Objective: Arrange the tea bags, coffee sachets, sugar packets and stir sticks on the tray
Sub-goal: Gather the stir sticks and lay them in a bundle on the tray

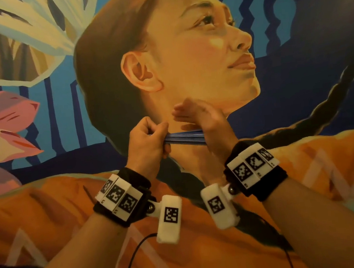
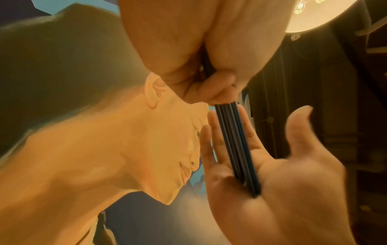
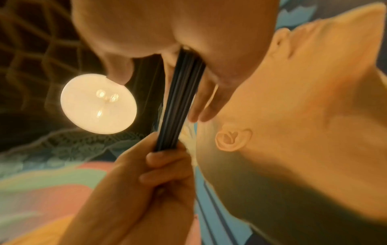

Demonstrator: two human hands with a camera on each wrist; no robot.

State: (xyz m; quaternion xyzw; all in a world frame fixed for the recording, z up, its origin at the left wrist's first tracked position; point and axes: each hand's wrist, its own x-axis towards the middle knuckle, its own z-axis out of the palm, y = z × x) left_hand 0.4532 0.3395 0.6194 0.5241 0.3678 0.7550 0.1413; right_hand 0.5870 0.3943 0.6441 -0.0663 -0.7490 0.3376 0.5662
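Observation:
A bundle of thin blue stir sticks [image 1: 185, 138] is held level in the air between both hands, in front of a painted wall. My left hand [image 1: 148, 136] grips the bundle's left end with curled fingers and thumb. My right hand [image 1: 202, 118] presses its flat palm against the other end, fingers straight. In the left wrist view the stir sticks [image 2: 234, 140] run from my left hand [image 2: 209, 82] into the palm of my right hand [image 2: 272, 182]. The right wrist view shows the same stir sticks [image 3: 178, 106], the right hand [image 3: 199, 41] and the left hand [image 3: 163, 174]. No tray, tea bags or sachets are in view.
A large wall mural [image 1: 164, 59] of a person in orange fills the head view. A lit round lamp [image 3: 98, 104] hangs overhead, also seen as a lamp [image 2: 314, 15] in the left wrist view. A black cable [image 1: 135, 252] hangs below my left wrist.

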